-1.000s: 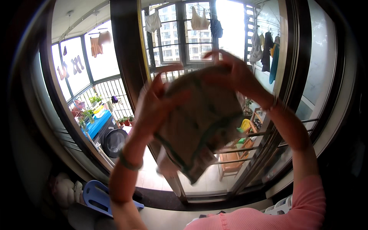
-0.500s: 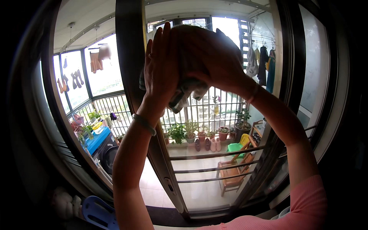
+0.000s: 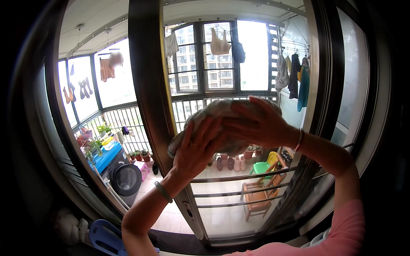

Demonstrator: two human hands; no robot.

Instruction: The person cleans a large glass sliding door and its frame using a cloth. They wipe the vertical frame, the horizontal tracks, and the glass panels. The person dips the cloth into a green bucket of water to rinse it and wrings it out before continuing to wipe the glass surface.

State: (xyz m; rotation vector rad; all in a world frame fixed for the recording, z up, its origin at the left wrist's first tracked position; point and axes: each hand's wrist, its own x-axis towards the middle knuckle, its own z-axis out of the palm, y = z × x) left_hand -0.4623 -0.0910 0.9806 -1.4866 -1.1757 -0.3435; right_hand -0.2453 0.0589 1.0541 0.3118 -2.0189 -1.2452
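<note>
A crumpled grey-white cloth [image 3: 232,109] is bunched against the glass pane of the sliding door, and both my hands hold it there. My left hand [image 3: 198,145], with a ring and a pale bangle at the wrist, presses the cloth's left and lower part, fingers stretched slanting up across it. On its right part lies my right hand [image 3: 262,123], fingers reaching leftward and nearly meeting the left ones. The palms are hidden against the cloth. The dark door frame [image 3: 147,85] runs just left of the cloth, with a recessed handle [image 3: 188,211] lower down.
Horizontal bars [image 3: 243,176] cross the lower pane. Beyond the glass are a wooden chair [image 3: 256,198], a green stool [image 3: 261,167], shoes, potted plants and hanging laundry. Through the gap at left stands a washing machine [image 3: 127,179]. A blue plastic chair [image 3: 102,237] is at lower left.
Both hands and the cloth have moved down the pane from its upper part to about mid-height. The cloth is now spread wider, and the window and laundry behind show.
</note>
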